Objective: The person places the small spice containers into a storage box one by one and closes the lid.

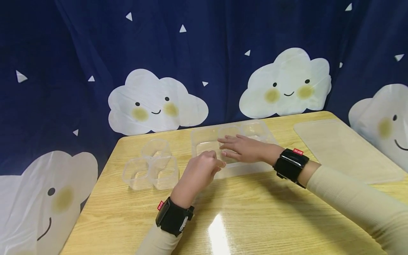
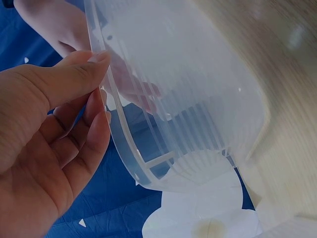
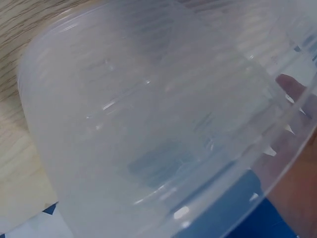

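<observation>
A clear plastic bin (image 1: 204, 136) stands near the back of the table, with smaller clear compartments or boxes visible in its far part. My left hand (image 1: 202, 168) is at its near side; in the left wrist view, the thumb and fingers of that hand (image 2: 64, 99) pinch the bin's rim (image 2: 119, 99). Over the bin's middle reaches my right hand (image 1: 243, 148), palm down with fingers extended. In the right wrist view, part of that hand (image 3: 292, 173) appears through the bin's clear wall (image 3: 124, 124). Whether its fingertips touch anything inside is unclear.
A cluster of three clear cups (image 1: 153, 166) stands left of the bin. On the right lies a flat translucent sheet or lid (image 1: 347, 148). A navy curtain (image 1: 220, 53) with cloud faces hangs directly behind the wooden table (image 1: 134, 219).
</observation>
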Available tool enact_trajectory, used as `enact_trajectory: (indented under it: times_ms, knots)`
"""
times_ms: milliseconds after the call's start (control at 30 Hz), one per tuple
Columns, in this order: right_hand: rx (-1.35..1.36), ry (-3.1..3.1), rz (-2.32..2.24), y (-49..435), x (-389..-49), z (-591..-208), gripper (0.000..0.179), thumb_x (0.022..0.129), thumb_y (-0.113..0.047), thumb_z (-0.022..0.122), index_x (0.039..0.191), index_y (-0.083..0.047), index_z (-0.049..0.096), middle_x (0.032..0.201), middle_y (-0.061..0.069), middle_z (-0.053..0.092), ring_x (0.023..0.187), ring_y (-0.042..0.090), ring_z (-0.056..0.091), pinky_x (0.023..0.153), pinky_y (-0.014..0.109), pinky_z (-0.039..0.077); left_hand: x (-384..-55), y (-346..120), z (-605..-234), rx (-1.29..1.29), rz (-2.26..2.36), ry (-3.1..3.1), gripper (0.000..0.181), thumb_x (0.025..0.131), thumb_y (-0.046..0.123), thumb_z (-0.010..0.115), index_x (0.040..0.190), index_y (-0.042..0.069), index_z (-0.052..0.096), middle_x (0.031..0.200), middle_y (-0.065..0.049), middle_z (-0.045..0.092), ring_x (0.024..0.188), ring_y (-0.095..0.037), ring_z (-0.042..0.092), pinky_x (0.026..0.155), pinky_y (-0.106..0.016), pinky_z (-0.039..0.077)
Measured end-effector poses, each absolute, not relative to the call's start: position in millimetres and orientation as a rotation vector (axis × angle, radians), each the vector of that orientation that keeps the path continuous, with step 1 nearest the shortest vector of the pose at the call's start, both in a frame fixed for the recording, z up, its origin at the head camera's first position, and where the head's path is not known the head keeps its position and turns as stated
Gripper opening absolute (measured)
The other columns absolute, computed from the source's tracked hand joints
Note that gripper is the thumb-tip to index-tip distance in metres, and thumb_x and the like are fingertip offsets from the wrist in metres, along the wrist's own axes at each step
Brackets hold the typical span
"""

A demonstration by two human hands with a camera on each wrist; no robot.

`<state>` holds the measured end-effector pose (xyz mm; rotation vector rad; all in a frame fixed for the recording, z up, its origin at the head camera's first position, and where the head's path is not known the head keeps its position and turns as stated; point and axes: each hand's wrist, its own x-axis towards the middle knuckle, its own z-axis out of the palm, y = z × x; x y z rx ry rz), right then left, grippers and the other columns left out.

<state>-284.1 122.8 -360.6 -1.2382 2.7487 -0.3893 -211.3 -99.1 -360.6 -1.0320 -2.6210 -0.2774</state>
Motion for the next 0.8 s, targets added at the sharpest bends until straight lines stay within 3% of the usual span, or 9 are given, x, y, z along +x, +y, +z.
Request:
enact_trajectory:
  times_ms: [600, 800]
  knots:
    - [-1.244, 2.739, -0.610, 132.1, -290.6, -360.3, 0.050, 0.109, -0.036, 0.045, 0.146, -0.003, 0.053, 0.162, 0.015, 0.035, 0.151, 0.041, 0.024, 0.119, 0.064, 0.017, -212.1, -101.3, -359.9, -1.009, -0.277, -2.629, 0.018, 0.087, 0.010, 0.081, 0.100, 0.023, 0.083, 0.082, 0.003, 0.062, 0.075, -0.013, 0.061, 0.056, -0.026, 0.050]
    - [-0.976, 2.920, -0.827, 180.3, -297.1, -346.6, 0.050, 0.110, -0.026, 0.045, 0.148, 0.006, 0.044, 0.159, 0.026, 0.034, 0.148, 0.045, 0.027, 0.118, 0.061, 0.022, -212.0, -99.9, -360.8, -1.019, -0.321, -2.617, 0.017, 0.089, 0.012, 0.080, 0.101, 0.023, 0.083, 0.080, 0.004, 0.060, 0.071, -0.010, 0.057, 0.054, -0.021, 0.045]
